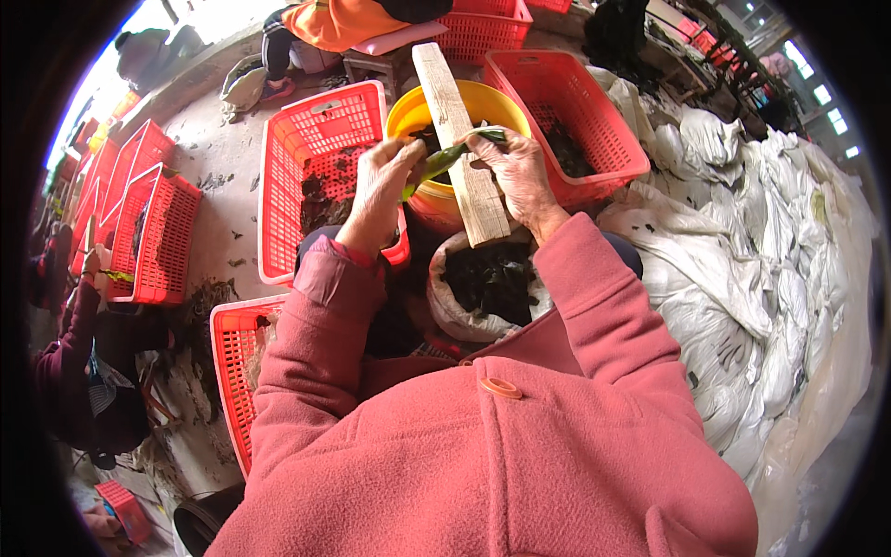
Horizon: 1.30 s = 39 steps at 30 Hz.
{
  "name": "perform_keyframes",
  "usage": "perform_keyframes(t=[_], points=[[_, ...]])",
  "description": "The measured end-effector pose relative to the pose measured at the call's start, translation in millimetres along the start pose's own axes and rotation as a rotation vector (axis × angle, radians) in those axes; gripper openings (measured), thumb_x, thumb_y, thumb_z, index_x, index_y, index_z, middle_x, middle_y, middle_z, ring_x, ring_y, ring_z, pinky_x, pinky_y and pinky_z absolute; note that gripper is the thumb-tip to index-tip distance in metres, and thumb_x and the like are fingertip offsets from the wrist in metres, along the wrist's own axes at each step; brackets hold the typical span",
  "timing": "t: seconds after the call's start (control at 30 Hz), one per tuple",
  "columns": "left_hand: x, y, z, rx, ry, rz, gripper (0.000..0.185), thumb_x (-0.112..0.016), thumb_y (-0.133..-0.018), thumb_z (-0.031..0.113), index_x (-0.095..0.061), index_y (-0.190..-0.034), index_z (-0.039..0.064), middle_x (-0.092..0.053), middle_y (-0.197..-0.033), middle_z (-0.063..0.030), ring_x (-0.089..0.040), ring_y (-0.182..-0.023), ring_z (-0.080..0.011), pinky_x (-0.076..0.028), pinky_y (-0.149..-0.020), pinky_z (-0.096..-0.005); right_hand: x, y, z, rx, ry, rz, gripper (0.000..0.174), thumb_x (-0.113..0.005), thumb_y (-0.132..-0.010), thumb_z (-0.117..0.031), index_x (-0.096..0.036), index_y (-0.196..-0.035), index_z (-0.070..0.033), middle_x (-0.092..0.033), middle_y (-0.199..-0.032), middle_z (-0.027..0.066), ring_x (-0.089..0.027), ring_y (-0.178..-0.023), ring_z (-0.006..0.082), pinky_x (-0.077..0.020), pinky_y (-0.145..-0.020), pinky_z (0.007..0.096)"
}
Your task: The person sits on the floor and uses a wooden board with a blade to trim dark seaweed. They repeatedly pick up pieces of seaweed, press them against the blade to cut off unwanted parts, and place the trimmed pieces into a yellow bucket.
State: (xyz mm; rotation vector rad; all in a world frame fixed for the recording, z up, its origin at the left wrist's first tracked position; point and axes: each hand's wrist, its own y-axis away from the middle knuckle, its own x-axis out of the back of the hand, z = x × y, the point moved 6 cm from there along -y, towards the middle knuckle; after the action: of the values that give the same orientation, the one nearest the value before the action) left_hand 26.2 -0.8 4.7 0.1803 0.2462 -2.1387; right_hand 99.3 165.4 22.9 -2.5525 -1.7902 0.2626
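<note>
A glossy green strip of what looks like kelp (443, 161) stretches between my two hands, across a wooden board (445, 97). My left hand (383, 184) pinches its left end, where a bit hangs below the fingers. On the other side, my right hand (516, 173) grips the folded end between thumb and fingers, over the board's right edge. The board lies across the rim of a yellow bucket (400, 115), which has dark pieces inside. Below the board's near end, a white woven sack (445, 310) stands open between my knees, holding dark leafy pieces (491, 278).
Red plastic crates flank the bucket at left (275, 209) and right (612, 163), both with dark scraps. Another crate (230, 369) stands by my left elbow. White sacks (724, 278) are heaped at right. Co-workers sit at far left (69, 334) and ahead (341, 24).
</note>
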Motion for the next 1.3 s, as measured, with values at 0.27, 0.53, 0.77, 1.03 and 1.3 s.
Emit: perform_keyframes(t=[0.27, 0.53, 0.77, 1.03, 1.3], points=[[0, -12, -74, 0.468, 0.881, 0.161, 0.03, -0.052, -0.101, 0.024, -0.051, -0.115, -0.003, -0.06, -0.11, -0.0205, -0.06, -0.101, -0.0321, -0.051, -0.092, -0.046, -2, 24, -13, -0.035, -0.362, -0.163, 0.023, -0.053, -0.101, -0.022, -0.063, -0.106, -0.002, -0.068, -0.094, 0.0091, -0.066, -0.09, 0.0198, -0.0549, -0.081, 0.0336], [8, -21, -50, 0.363, 0.403, 0.072, 0.019, -0.061, -0.093, 0.009, -0.062, -0.108, -0.002, -0.067, -0.093, -0.007, -0.064, -0.081, -0.0148, -0.053, -0.076, -0.0307, 9, 20, 4, -0.048, -0.302, -0.141, 0.027, -0.052, -0.102, -0.026, -0.063, -0.11, -0.003, -0.068, -0.099, 0.0063, -0.066, -0.088, 0.0153, -0.054, -0.076, 0.0284], [-26, -11, -1, -0.178, -0.905, -0.328, 0.017, -0.065, -0.077, 0.01, -0.064, -0.089, -0.003, -0.058, -0.068, -0.02, -0.062, -0.062, -0.0258, -0.048, -0.061, -0.0384, -16, -25, 39, -0.041, -0.058, -0.127, 0.021, -0.058, -0.1, -0.022, -0.071, -0.109, -0.008, -0.069, -0.091, -0.0012, -0.061, -0.079, 0.0042, -0.0477, -0.069, 0.0201], [7, -24, 3, -0.21, -0.821, -0.049, 0.015, -0.069, -0.07, 0.003, -0.064, -0.085, 0.001, -0.066, -0.078, -0.0159, -0.067, -0.075, -0.0344, -0.052, -0.071, -0.0383, -24, -32, 92, -0.165, 0.035, -0.083, 0.027, -0.067, -0.094, -0.021, -0.064, -0.108, 0.002, -0.068, -0.087, 0.0051, -0.062, -0.073, 0.0081, -0.05, -0.062, 0.0219], [24, -35, -24, 0.012, -0.603, -0.057, 0.017, -0.067, -0.075, -0.001, -0.067, -0.092, 0.001, -0.065, -0.074, -0.0061, -0.06, -0.067, -0.0097, -0.048, -0.061, -0.025, -31, -21, 76, -0.299, -0.068, -0.471, 0.035, -0.068, -0.093, -0.03, -0.064, -0.111, 0.001, -0.069, -0.1, 0.0067, -0.064, -0.092, 0.0104, -0.0509, -0.085, 0.0267]])
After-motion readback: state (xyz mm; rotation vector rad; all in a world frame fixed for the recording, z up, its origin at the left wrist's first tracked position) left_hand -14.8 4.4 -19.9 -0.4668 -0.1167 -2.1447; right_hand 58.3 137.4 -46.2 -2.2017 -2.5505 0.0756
